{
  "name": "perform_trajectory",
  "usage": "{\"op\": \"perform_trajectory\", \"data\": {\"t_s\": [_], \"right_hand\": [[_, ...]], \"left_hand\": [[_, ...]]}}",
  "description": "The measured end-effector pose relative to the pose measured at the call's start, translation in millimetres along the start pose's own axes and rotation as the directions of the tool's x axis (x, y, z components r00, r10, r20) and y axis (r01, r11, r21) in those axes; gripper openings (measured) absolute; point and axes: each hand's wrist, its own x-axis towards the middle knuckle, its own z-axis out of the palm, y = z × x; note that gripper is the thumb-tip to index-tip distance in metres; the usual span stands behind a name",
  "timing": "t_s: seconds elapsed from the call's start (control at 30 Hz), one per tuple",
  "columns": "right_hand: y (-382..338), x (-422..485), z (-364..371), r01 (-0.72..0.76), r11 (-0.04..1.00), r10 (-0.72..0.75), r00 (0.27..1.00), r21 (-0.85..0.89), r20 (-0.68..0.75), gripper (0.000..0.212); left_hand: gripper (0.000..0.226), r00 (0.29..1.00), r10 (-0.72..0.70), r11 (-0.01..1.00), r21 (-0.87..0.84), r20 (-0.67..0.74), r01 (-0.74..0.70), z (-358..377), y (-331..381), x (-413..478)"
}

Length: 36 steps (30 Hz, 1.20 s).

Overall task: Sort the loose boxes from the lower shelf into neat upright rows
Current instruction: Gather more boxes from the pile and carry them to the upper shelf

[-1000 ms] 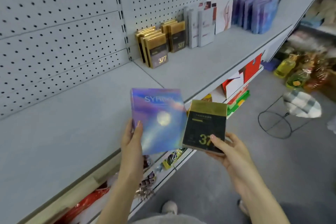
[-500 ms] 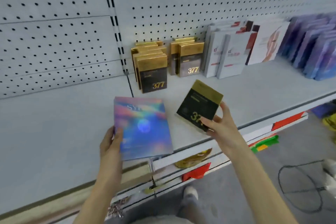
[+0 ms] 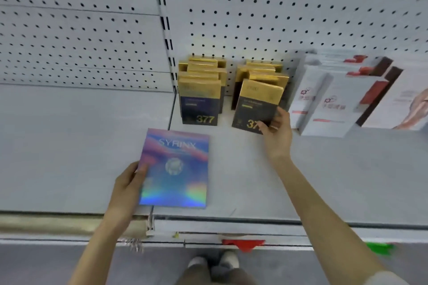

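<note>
The right hand (image 3: 276, 137) pinches a flat black cardboard box with a gold top band (image 3: 256, 105) by its lower right corner, thumb on the printed front and fingers curled behind. This hold leaves the rest of the box free to slide in against the others. The box stands at the front of the right-hand row of matching black-and-gold boxes (image 3: 266, 71), leaning a little to the right rather than square. Its yellow number faces out like the "377" on the left-hand row of the same boxes (image 3: 200, 97) just beside it; whether its base touches the grey metal shelf (image 3: 69, 146) I cannot tell. Both rows are backed against the white pegboard panel (image 3: 278, 7), so a new box can only go on the front, which seems to be why the hand reaches in low and from the side. The left hand (image 3: 128, 184) grips a larger holographic blue-and-pink box (image 3: 176, 169) along its left edge, thumb across the face. It holds the box low over the front of the shelf, apparently parked until the right hand is free; no matching row is in view. White boxes with red and brown trim (image 3: 324, 102) stand upright just beside the right hand. I judge the placing nearly done, needing only a squaring push.
</note>
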Motion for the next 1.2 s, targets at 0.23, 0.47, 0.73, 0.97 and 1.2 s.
{"op": "perform_trajectory", "data": {"t_s": [0.23, 0.47, 0.73, 0.97, 1.2], "right_hand": [[7.9, 10.8, 21.6, -0.038, 0.985, -0.001, 0.974, -0.168, -0.228, 0.040], [-2.2, 13.9, 20.7, -0.113, 0.966, 0.057, 0.970, -0.232, -0.235, 0.037], [-35.3, -83.1, -7.8, -0.371, 0.913, 0.324, 0.912, 0.169, 0.250, 0.022], [-26.4, -120.6, -90.2, -0.302, 0.948, 0.259, 0.913, 0.096, 0.316, 0.028], [10.6, -130.1, -207.2, -0.179, 0.973, 0.182, 0.983, 0.147, -0.006, 0.031]], "left_hand": [[0.024, 0.999, -0.028, 1.000, 0.000, 0.029, 0.028, 0.1, 2.4, 1.3], [0.024, 0.997, -0.027, 0.999, -0.019, 0.068, 0.028, -0.9, 2.8, 3.5], [0.023, 0.993, -0.006, 0.974, -0.224, 0.115, 0.031, 17.9, 14.0, -5.7], [0.016, 0.911, 0.091, 0.958, -0.286, 0.403, 0.031, 117.4, 47.5, -22.6], [0.020, 0.745, 0.248, 0.964, -0.079, 0.620, -0.255, 234.2, 67.1, -52.1]]}}
